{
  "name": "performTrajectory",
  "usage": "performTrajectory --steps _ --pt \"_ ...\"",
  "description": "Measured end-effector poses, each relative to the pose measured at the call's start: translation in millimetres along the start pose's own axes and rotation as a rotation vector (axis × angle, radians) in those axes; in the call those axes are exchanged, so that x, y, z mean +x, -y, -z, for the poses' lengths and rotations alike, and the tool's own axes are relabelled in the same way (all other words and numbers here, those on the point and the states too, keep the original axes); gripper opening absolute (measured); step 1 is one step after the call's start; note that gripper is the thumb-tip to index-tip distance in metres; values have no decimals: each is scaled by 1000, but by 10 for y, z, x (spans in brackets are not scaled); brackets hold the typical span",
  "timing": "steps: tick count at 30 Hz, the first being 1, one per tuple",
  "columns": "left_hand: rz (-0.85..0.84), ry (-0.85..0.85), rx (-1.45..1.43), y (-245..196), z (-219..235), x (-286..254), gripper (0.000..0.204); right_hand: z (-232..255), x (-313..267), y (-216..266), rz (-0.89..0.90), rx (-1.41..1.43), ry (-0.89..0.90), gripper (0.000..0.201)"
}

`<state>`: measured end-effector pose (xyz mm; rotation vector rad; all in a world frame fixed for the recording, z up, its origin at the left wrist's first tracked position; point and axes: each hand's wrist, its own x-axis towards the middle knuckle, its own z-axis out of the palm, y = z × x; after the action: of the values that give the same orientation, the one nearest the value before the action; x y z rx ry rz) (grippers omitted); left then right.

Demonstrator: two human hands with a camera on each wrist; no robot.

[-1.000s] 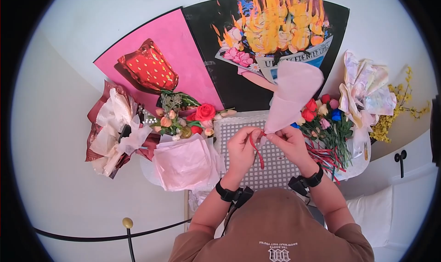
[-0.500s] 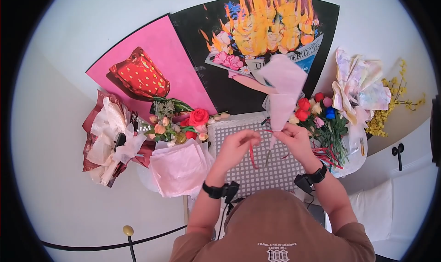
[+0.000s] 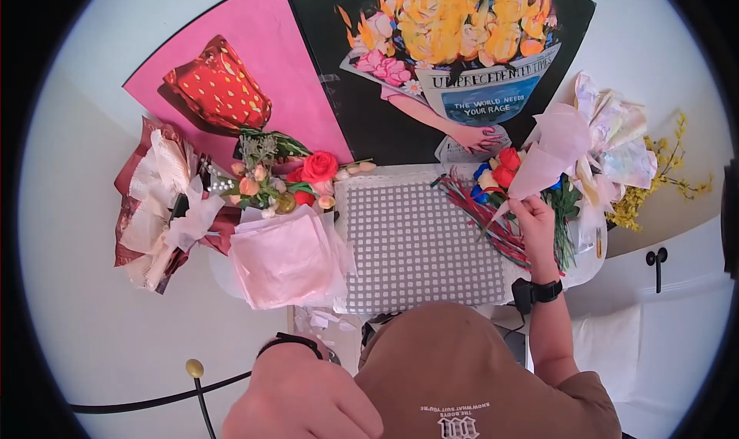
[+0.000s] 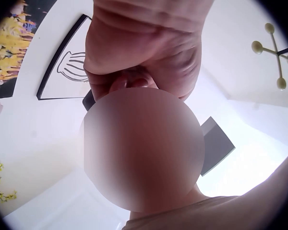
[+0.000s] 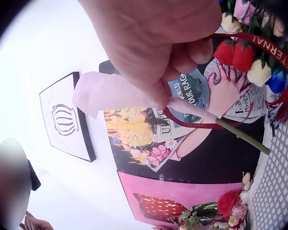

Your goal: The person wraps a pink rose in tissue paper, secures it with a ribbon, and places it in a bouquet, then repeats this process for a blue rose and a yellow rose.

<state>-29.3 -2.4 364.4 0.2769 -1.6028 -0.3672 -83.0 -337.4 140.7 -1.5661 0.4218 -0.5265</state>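
Pinched at its narrow end by my right hand (image 3: 536, 222) is a single stem wrapped in a cone of pale pink paper (image 3: 550, 150), tilted up to the right over the flowers. The bare green stem (image 5: 247, 139) pokes out below the paper in the right wrist view. A thin red ribbon (image 5: 269, 45) with lettering runs by the hand. My left hand (image 3: 300, 400) is raised close to the head camera, its back toward it. In the left wrist view its fingers (image 4: 117, 86) curl in front of the face, with nothing visible in them.
A grey checked mat (image 3: 419, 243) covers the middle of the table. Left of it lie stacked pink paper sheets (image 3: 285, 258), roses (image 3: 319, 167) and a maroon-wrapped bouquet (image 3: 173, 200). Rightward are ribbons (image 3: 493, 227), flowers (image 3: 504, 170) and pastel wrapping (image 3: 616, 131).
My left hand has let go of the red ribbon and risen from the mat toward the head. The right hand has carried the wrapped stem rightward, over the flowers.
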Motion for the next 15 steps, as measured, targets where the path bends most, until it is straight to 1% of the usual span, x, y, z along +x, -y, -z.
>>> performTrajectory --steps 1,2,3,4,5,6,7,8,10,11,12,13,14,15 --pt "25 -2 120 -4 -49 19 37 23 5 -21 -1 -3 0 14" --pt "24 -1 120 -15 -78 -168 37 32 20 -55 13 -19 -25 14" --pt "70 26 3 -28 -100 -497 12 43 22 -86 25 -36 -49 14" --pt "114 48 -115 -6 -91 -545 15 59 29 -104 19 -39 -47 14" --pt "115 36 -118 37 -192 -553 15 72 33 -123 43 -24 -70 13" --pt "-20 -138 106 155 -278 -280 11 91 43 -135 72 -7 -96 12" --pt "-156 -306 328 217 -301 -67 33 132 41 -129 72 -9 -99 12" --pt "-155 -305 321 177 -237 33 33 188 17 -103 51 -13 -104 13" --pt "132 -149 -8 87 -90 160 22 271 0 24 35 -15 -121 13" --pt "131 -145 -16 104 -124 184 22 324 -13 123 28 11 -139 14" --pt "114 -238 58 134 -196 196 20 375 -37 196 18 37 -159 15" --pt "96 -328 131 179 -233 209 18 509 -36 235 55 -21 -167 17" --pt "96 -322 120 247 -229 215 18 622 -34 307 55 -23 -180 17" --pt "14 -312 107 324 -213 210 16 707 -23 458 105 -48 -222 18"
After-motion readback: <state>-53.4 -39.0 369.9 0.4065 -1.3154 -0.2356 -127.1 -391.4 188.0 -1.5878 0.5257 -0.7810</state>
